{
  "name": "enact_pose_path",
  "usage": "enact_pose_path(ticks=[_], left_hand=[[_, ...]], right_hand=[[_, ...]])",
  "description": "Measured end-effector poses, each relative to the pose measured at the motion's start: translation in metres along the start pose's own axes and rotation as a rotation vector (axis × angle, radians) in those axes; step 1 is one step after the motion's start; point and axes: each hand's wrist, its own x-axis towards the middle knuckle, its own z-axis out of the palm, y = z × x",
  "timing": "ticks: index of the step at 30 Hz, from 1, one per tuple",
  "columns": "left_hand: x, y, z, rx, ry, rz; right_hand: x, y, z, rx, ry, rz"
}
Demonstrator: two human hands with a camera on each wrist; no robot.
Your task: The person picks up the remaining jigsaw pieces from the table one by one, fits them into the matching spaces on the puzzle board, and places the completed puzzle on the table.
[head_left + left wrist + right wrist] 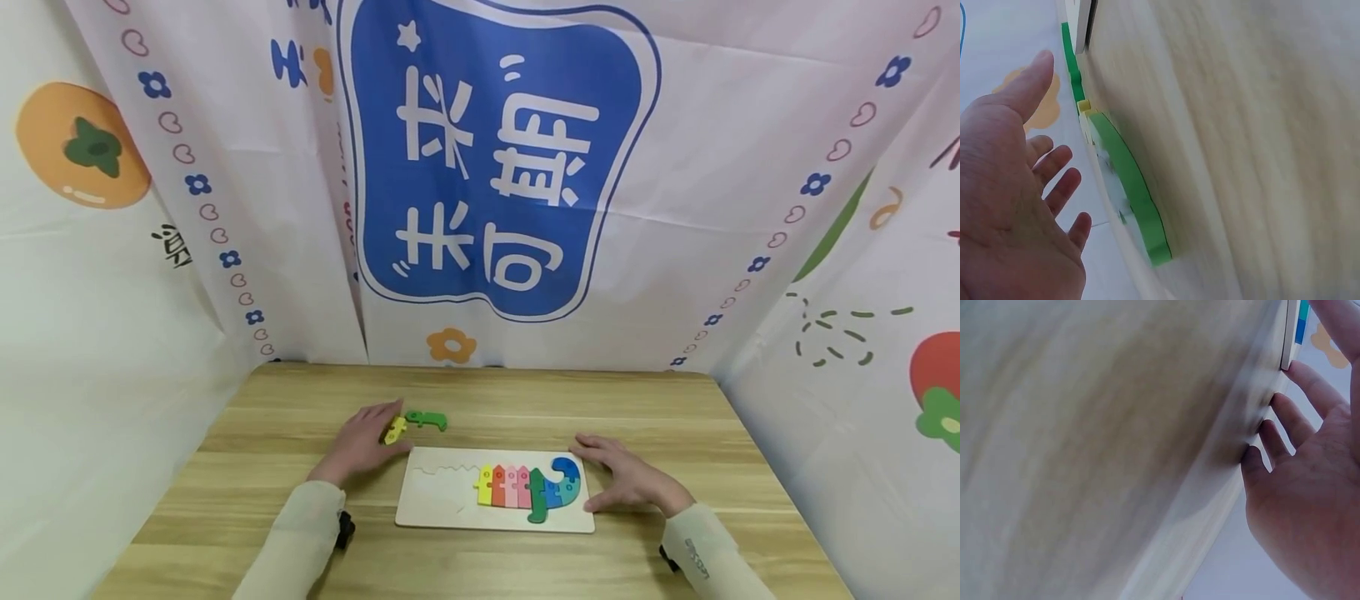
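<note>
A pale wooden puzzle board (pixel 435 508) lies on the table, with yellow, red, pink, green and blue pieces (pixel 512 487) set in its right part. My left hand (pixel 362 443) is spread beyond the board's far left corner, holding nothing. Beside its fingers lie a yellow piece (pixel 395 430) and a green piece (pixel 427 419). A light green piece (pixel 1132 187) shows near that hand in the left wrist view; the hand hides it in the head view. At the board's right edge, my right hand (pixel 626 475) rests with fingers apart, the index finger (pixel 1313 387) touching the board's corner.
The wooden table (pixel 480 571) extends around the board. White printed cloth (pixel 720 275) hangs behind the table and on both sides. Dark straps (pixel 344 531) sit at both wrists, by the light sleeves.
</note>
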Motion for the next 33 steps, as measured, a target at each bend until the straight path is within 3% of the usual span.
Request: enact_pose_path(ticks=[7, 14, 20, 27, 33], left_hand=[[0.017, 0.008, 0.009, 0.058, 0.017, -0.091], [0.025, 0.034, 0.011, 0.097, 0.081, -0.129], [0.027, 0.040, 0.016, 0.024, 0.084, -0.110], [0.037, 0.045, 0.028, -0.074, 0.067, -0.032], [0.042, 0.057, 0.029, -0.138, -0.009, -0.047]], right_hand=[[0.000, 0.003, 0.000, 0.003, 0.003, 0.007], [0.001, 0.004, 0.001, 0.008, 0.006, -0.003], [0.000, 0.002, 0.001, 0.020, 0.004, -0.016], [-0.001, -0.001, -0.001, 0.027, 0.009, -0.015], [0.000, 0.000, -0.002, 0.024, 0.007, -0.005]])
